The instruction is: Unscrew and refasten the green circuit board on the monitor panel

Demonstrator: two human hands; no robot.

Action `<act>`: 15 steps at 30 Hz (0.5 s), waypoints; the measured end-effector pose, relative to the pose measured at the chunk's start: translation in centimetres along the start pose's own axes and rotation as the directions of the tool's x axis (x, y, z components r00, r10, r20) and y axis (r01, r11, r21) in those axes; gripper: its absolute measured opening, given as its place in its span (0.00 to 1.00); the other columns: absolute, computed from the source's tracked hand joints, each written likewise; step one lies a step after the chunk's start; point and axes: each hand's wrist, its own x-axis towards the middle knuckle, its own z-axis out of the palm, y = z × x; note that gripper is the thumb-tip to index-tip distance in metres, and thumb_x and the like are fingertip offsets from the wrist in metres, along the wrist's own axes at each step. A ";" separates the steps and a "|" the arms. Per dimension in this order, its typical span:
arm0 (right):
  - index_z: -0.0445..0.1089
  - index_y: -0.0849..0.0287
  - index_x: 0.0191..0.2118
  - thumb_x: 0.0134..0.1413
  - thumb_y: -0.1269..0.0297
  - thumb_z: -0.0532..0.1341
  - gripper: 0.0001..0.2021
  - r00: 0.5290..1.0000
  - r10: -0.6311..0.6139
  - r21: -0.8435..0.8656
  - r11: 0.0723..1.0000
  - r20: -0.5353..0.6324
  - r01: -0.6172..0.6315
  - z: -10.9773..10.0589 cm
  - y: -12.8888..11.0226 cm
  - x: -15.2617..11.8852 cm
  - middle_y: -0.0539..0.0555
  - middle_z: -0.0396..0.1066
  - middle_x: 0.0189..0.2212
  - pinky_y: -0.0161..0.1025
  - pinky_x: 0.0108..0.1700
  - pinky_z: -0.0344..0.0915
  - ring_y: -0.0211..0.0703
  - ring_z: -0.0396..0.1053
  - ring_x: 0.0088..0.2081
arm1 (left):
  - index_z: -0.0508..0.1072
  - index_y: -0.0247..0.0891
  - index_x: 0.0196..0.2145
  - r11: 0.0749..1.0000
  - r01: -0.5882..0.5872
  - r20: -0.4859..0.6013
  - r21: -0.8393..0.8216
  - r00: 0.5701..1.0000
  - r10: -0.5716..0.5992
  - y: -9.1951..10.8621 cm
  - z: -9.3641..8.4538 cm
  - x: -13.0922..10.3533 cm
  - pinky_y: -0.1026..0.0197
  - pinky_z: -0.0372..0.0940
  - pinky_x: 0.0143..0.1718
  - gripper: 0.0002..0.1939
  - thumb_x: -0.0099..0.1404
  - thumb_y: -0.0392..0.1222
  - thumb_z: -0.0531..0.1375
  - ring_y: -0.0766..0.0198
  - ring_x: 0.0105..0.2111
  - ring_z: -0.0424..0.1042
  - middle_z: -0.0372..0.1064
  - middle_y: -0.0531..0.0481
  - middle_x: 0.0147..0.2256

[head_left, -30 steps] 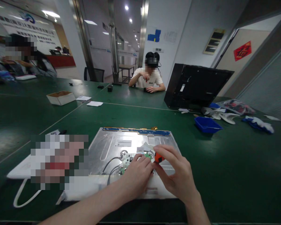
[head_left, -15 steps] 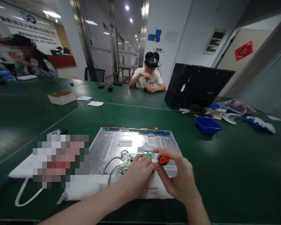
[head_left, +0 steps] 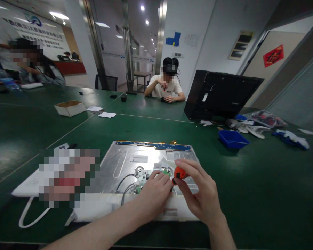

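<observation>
A flat silver display panel (head_left: pixel 112 163) lies back side up before me, with a blue circuit strip (head_left: pixel 146 144) along its far edge. Over its middle sits a green circuit board (head_left: pixel 140 189), partly hidden by my left hand (head_left: pixel 156 191). The fingers of that hand are curled together at the board's right side; what they pinch is hidden. My right hand (head_left: pixel 202 191) grips the orange and black handle of a screwdriver (head_left: pixel 179 172) between thumb and fingers. The handle stands over the board, close to my left fingertips, and its tip is out of sight.
To the left lies a white device (head_left: pixel 23 187) with a cable, partly blurred out. Farther off are a cardboard box (head_left: pixel 70 110), a blue tray (head_left: pixel 233 139), a black monitor (head_left: pixel 221 95) and gloves (head_left: pixel 290 138). A person (head_left: pixel 168 85) sits across the green table (head_left: pixel 151 126).
My right fingers have shifted around the screwdriver handle, which now looks more upright and a little further left. My left hand stays on the board.
</observation>
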 end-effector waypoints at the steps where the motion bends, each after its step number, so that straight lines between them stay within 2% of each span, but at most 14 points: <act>1: 0.62 0.53 0.58 0.62 0.73 0.55 0.20 1.000 0.003 -0.004 1.000 0.008 -0.003 -0.1 0.0 0.0 0.58 0.72 0.48 0.43 0.44 0.75 0.46 0.73 0.48 | 0.68 0.37 0.45 1.000 0.006 -0.009 -0.001 1.000 -0.006 0.0 0.0 0.0 0.45 0.58 0.55 0.08 0.69 0.36 0.55 0.51 0.48 0.69 0.71 0.42 0.44; 6: 0.60 0.54 0.61 0.62 0.74 0.55 0.22 1.000 0.003 0.010 1.000 0.028 -0.003 -0.1 0.1 -0.2 0.59 0.73 0.48 0.41 0.40 0.75 0.45 0.74 0.44 | 0.68 0.37 0.45 1.000 0.009 -0.003 -0.016 1.000 -0.009 0.0 0.1 0.0 0.47 0.58 0.55 0.07 0.71 0.36 0.54 0.52 0.48 0.69 0.71 0.43 0.44; 10: 0.60 0.54 0.60 0.62 0.74 0.55 0.22 0.999 0.002 0.033 0.999 0.037 -0.003 -0.1 0.1 -0.2 0.59 0.73 0.48 0.40 0.40 0.75 0.44 0.74 0.44 | 0.68 0.37 0.46 1.000 0.010 -0.001 -0.027 1.000 -0.010 0.0 0.1 0.1 0.46 0.57 0.56 0.08 0.71 0.36 0.53 0.52 0.49 0.69 0.71 0.43 0.45; 15: 0.61 0.54 0.60 0.62 0.74 0.55 0.21 0.999 0.011 0.036 0.999 0.037 -0.012 -0.2 0.1 -0.1 0.59 0.73 0.49 0.39 0.38 0.75 0.44 0.74 0.44 | 0.67 0.37 0.46 0.998 0.013 0.031 -0.057 0.999 -0.011 0.1 -0.7 0.0 0.45 0.57 0.56 0.09 0.68 0.36 0.56 0.51 0.50 0.68 0.71 0.42 0.46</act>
